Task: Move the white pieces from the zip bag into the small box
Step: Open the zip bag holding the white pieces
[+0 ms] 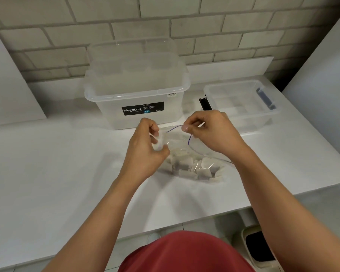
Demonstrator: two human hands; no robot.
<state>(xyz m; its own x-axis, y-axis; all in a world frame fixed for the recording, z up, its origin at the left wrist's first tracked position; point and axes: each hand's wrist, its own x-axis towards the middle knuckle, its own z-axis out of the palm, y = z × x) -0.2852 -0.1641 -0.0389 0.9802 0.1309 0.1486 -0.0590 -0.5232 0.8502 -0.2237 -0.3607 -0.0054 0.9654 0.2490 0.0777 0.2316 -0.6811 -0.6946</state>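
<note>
Pinching zip bag (188, 163) rim, left hand (145, 143), right hand (210, 132)

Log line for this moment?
left hand: grips white piece | right hand: pinches zip bag mouth | small box: behind right hand, lidless

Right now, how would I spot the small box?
Find the tall Megabox tub at the back of the table. The small box sits right of it. It is low, with a blue clip on its right end.
</note>
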